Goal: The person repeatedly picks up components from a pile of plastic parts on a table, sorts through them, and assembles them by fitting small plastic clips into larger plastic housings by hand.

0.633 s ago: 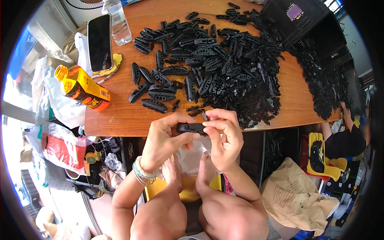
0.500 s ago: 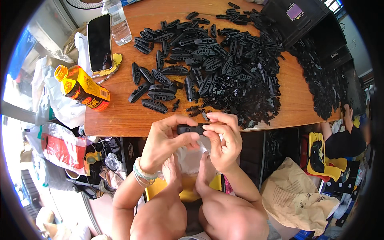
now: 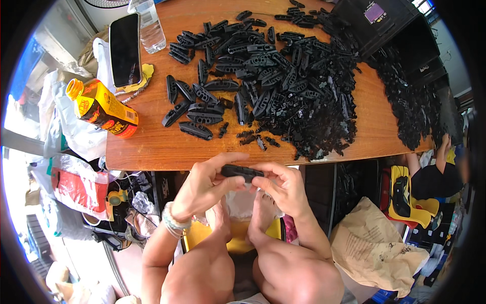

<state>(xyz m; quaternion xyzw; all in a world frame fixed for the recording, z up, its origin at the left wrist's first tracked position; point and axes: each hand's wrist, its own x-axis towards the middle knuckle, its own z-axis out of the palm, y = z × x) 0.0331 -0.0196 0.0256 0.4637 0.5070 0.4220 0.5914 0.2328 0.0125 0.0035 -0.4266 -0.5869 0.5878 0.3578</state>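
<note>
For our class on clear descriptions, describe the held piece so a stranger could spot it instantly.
Find the wooden table heaped with black parts. In view just below its near edge, the left hand and right hand hold one elongated black piece. Unlike those parts, it is held, off the table.

At the left edge of the wooden table (image 3: 152, 148), an orange bottle (image 3: 103, 108) bore bold lettering on its yellow-and-black label (image 3: 112, 113). Below the table's right part, a brown paper bag (image 3: 379, 244) carried dark print too small to read. At the table's far right, a black bin (image 3: 372, 31) had a purple label (image 3: 374, 13), its marks illegible.
</note>
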